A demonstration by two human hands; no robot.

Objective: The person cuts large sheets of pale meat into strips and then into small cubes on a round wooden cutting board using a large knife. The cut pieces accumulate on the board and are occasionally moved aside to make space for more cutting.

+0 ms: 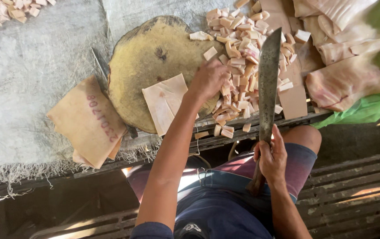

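Observation:
My right hand (272, 157) grips the handle of a long cleaver (268, 82), its blade held flat above a heap of cut pale meat pieces (242, 53). At the left edge of that heap my left hand (208, 79) rests with its fingers on the pieces, at the right rim of a round wooden chopping block (145, 57). A flat slab of pale skin (165, 102) lies on the block just left of my left wrist. Whether my left hand holds any pieces is hidden.
Large slabs of skin (344, 66) lie at the right on green plastic sheeting (375, 106). A stack of stamped slabs (88, 121) hangs over the table edge at the left. A thin knife (101, 66) lies beside the block. More cut pieces (15, 9) sit at the far left corner.

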